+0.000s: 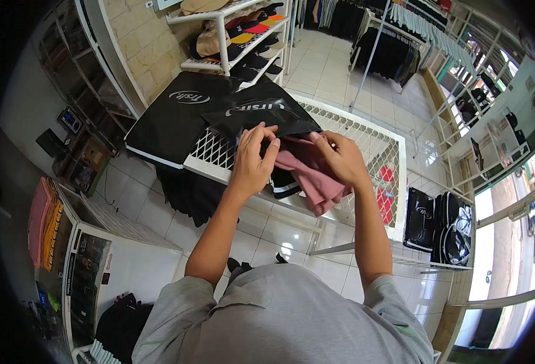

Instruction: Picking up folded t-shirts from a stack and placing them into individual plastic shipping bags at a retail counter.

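Head view: we stand at a white wire-mesh table [364, 139], both hands over a folded dusty-pink garment [310, 176] that lies at the table's near edge, partly tucked under the mouth of a black plastic mailer bag [261, 115]. Our left hand [252, 161] has its fingers curled down on the bag's lip and the garment's left end, where a black piece with a white stripe [285, 185] shows beneath; it appears to pinch, but how firmly we cannot tell. Our right hand [340, 158] is closed over the garment's upper right fold, thumb on top, fingers wrapped under the cloth.

Handling judgement: the garment looks light, soft and limp; it will sag and unfold unless held by the folded edges with both hands. The bag film looks thin and slippery, so its opening is best gripped at the rim.

A second flat black bag [176, 121] lies to the left. A rack of caps [249, 36] stands beyond the table.
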The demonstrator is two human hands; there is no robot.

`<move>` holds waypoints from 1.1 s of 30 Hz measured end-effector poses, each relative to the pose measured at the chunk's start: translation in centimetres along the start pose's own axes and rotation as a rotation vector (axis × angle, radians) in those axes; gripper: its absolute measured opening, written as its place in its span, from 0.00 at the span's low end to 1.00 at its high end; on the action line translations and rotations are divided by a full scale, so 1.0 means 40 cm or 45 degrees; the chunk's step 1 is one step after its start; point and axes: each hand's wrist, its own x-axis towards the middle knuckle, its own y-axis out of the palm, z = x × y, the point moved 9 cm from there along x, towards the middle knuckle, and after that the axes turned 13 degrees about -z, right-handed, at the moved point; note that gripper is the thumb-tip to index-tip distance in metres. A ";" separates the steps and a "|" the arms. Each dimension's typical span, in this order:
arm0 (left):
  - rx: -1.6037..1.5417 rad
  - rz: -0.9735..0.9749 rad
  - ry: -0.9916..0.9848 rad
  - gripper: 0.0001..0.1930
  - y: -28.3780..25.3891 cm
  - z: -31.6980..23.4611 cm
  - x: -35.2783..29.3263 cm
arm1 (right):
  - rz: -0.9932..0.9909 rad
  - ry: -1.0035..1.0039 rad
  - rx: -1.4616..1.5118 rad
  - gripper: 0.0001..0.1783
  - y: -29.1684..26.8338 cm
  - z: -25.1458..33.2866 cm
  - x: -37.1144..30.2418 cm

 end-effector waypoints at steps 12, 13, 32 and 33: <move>-0.067 -0.268 -0.828 0.11 -0.145 0.208 -0.350 | -0.074 -0.332 -0.162 0.37 -0.053 -0.074 -0.166; -0.202 -0.202 -1.019 0.11 -0.125 0.242 -0.405 | -0.066 -0.327 -0.160 0.37 -0.050 -0.069 -0.209; -0.864 -0.167 -1.239 0.10 -0.019 0.212 -0.452 | -0.087 -0.600 0.354 0.36 0.046 0.029 -0.385; -0.865 -0.168 -1.238 0.10 -0.018 0.210 -0.464 | -0.087 -0.601 0.353 0.36 0.056 0.033 -0.390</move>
